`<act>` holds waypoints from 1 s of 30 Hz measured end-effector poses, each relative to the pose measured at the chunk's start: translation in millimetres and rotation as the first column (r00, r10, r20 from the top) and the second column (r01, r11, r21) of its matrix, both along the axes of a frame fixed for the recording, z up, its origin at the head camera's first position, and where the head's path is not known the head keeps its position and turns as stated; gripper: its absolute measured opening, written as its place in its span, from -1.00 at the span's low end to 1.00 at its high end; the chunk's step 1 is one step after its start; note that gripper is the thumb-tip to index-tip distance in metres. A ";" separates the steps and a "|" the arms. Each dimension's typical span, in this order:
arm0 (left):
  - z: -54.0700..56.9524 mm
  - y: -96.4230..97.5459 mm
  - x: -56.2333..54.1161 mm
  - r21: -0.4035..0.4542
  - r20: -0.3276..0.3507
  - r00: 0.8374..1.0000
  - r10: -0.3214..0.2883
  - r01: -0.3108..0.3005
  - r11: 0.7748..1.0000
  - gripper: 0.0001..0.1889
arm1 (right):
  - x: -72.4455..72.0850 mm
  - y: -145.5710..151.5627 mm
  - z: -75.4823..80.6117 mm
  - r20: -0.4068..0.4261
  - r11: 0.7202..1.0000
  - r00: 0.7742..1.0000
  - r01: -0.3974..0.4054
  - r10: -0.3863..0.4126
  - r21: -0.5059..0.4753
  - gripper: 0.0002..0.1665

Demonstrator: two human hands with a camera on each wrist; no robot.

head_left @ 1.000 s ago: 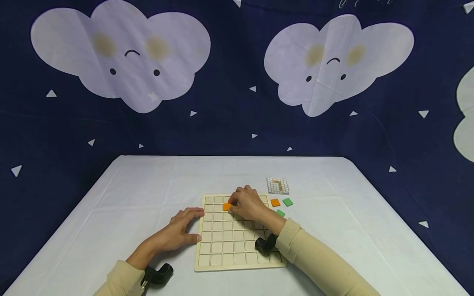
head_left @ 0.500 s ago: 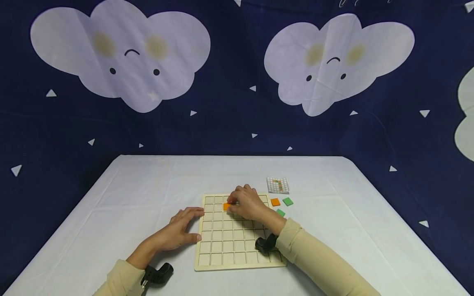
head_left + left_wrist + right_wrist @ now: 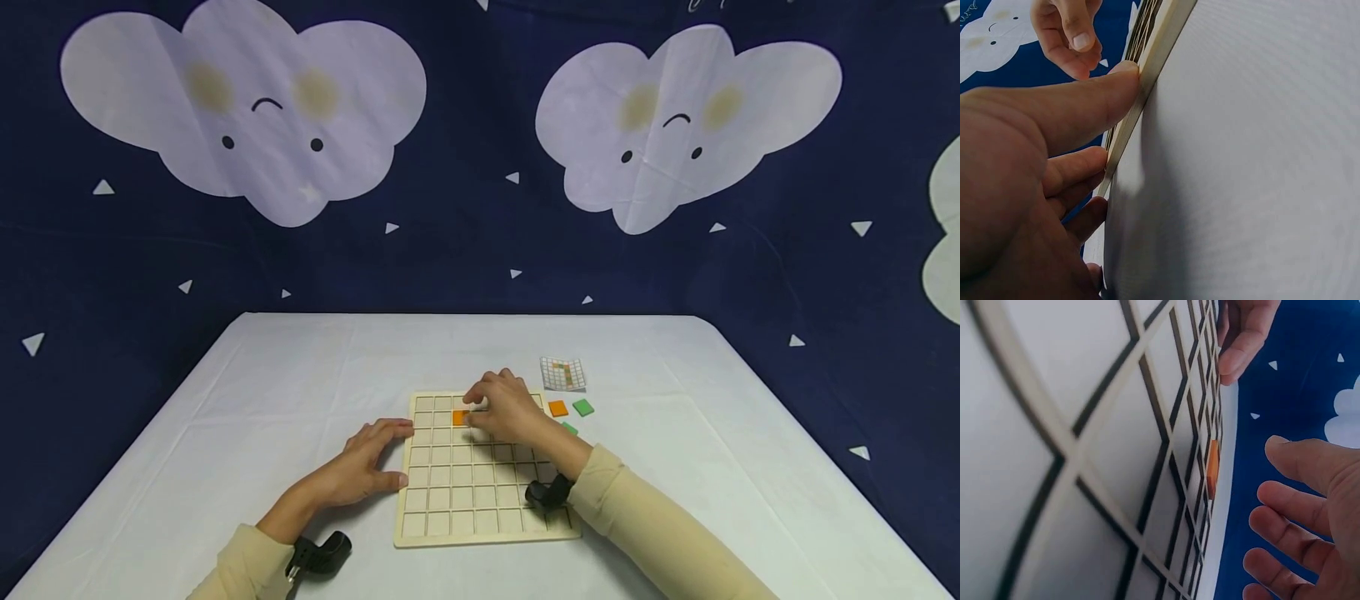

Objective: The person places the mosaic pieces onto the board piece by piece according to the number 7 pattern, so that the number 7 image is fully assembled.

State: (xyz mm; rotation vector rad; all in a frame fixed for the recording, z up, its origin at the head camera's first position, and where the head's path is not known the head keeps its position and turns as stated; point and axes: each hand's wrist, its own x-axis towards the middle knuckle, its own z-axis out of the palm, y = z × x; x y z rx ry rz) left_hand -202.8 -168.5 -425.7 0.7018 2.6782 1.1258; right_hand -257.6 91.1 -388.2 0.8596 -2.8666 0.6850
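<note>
Bright white tabletop [image 3: 315,367], soft shadows on the gridded board [image 3: 462,500], dimmer, hazier wrist views.

Staged tabletop recording set-up, it seems: dark blue cloth backdrop [image 3: 465,108], printed with pale upside-down cloud faces [image 3: 272,129] and small white triangles [image 3: 103,188], hangs behind surface [image 3: 300,375] and shows at both sides. Surface draped in white cloth [image 3: 675,433], creases showing. Black wrist cameras [image 3: 322,557] on both arms fit that. Whether home or studio, cannot tell.

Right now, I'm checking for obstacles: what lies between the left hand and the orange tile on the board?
The head view shows only the rim and bare squares of the grid board between the left hand and that orange tile.
</note>
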 end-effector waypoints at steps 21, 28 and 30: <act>1.5 -0.2 0.6 -0.010 -0.021 1.000 -0.012 0.012 1.000 -0.33 | 16.1 35.7 19.1 -0.014 0.993 0.998 0.057 -0.059 -0.106 -0.64; 1.5 -0.3 1.3 -0.008 -0.025 1.000 -0.014 0.014 1.000 -0.34 | 20.4 51.4 17.5 -0.041 0.990 0.996 0.077 -0.083 -0.114 -0.67; 1.1 -0.1 1.3 -0.006 -0.024 1.000 -0.013 0.013 1.000 -0.33 | 21.9 56.2 16.6 -0.037 0.988 0.995 0.089 -0.094 -0.123 -0.67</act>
